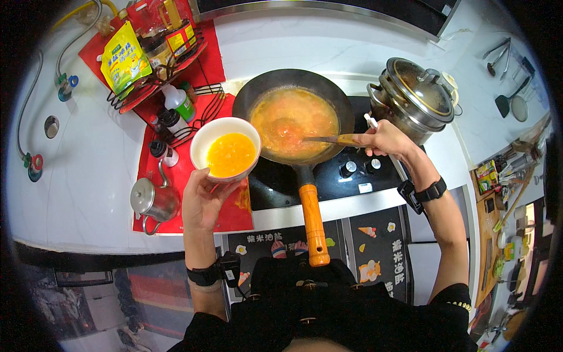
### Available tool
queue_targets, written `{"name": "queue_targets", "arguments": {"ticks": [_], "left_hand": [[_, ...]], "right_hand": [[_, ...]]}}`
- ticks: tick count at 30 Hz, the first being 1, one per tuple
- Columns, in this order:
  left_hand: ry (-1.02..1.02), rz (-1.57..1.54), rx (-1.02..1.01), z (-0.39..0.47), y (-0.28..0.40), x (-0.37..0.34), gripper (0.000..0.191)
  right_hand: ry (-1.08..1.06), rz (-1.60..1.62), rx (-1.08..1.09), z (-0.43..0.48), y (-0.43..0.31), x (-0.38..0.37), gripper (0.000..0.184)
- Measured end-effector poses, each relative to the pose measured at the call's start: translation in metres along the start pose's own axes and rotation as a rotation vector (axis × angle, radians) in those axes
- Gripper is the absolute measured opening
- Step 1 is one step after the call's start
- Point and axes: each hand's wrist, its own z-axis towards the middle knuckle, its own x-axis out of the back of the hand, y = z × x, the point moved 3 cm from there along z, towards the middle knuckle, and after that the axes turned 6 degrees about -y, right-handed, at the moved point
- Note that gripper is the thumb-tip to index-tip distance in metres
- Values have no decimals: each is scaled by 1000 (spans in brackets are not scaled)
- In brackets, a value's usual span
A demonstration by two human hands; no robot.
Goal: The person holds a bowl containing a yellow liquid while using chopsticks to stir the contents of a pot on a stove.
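Note:
My left hand (204, 200) holds a white bowl (200, 147) by its near side, thumb on the rim. Beaten egg (233, 154) lies in the bowl, which is left of a dark wok (244, 103) and overlaps its edge in view. Steaming orange-red soup (303, 110) fills the bottom of the wok. With my right hand (385, 140) I grip the wooden handle (347, 140) of a metal cooking utensil. Its shaft reaches into the soup, and the submerged head is hidden. A small white object (371, 121) juts up beside my right fingers; I cannot tell what it is.
The wok's wooden handle (313, 220) points towards me over the edge of the black cooktop (281, 189). Right of the wok stands a lidded steel pot (411, 94). On the left are a metal kettle (156, 198), seasoning bottles (178, 103) and a wire rack (206, 90).

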Motion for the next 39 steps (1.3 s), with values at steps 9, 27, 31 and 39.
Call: {"name": "queue_targets", "arguments": {"ticks": [9, 27, 31, 39], "left_hand": [[-22, 3, 4, -3, 1, -5, 38], [-13, 21, -7, -2, -1, -10, 37], [-13, 14, 2, -1, -2, -10, 38], [-12, 14, 8, 1, -2, -10, 39]], "right_hand": [[36, 164, 51, -2, 6, 0, 24], [164, 120, 142, -21, 5, 15, 25], [181, 134, 137, -23, 6, 18, 25], [254, 116, 178, -22, 8, 25, 25]]}}
